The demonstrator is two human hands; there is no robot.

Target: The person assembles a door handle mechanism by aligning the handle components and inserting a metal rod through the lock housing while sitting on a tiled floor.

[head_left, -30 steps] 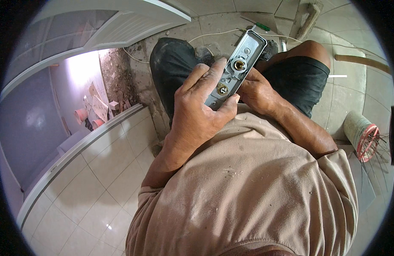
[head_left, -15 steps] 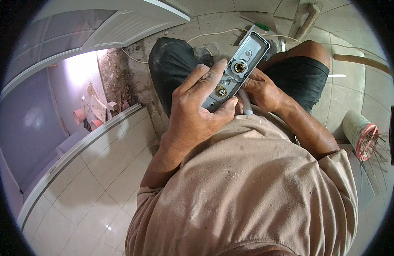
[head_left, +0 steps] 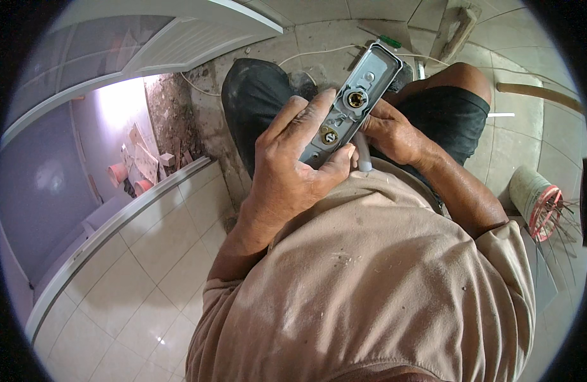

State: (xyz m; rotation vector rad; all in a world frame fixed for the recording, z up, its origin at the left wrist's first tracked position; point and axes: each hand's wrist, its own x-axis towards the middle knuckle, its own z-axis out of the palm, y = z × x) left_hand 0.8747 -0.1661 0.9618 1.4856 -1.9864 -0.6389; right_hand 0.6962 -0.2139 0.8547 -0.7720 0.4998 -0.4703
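Note:
A long metal door handle plate (head_left: 377,67) is tilted above my lap, its hollow back facing up. Inside it are a round fitting with a brass-coloured centre and a smaller round hub lower down. My left hand (head_left: 293,159) grips the plate's lower end, thumb on the near edge and fingers along the far one. Below the plate the grey lever (head_left: 364,153) points toward my shirt. My right hand (head_left: 395,134) is closed at the plate's right edge beside the lever; its fingertips are partly hidden beneath.
A green-handled tool (head_left: 390,41) lies on the floor past the plate, near a thin pale cable (head_left: 325,49). A wooden piece (head_left: 455,38) lies beyond. At right stands a bucket (head_left: 529,191) with thin rods. A white-framed door panel (head_left: 210,38) stands at left, beside rubble (head_left: 169,114).
The plate has shifted very slightly, its far end a little nearer the green-handled tool. Both hands keep their hold.

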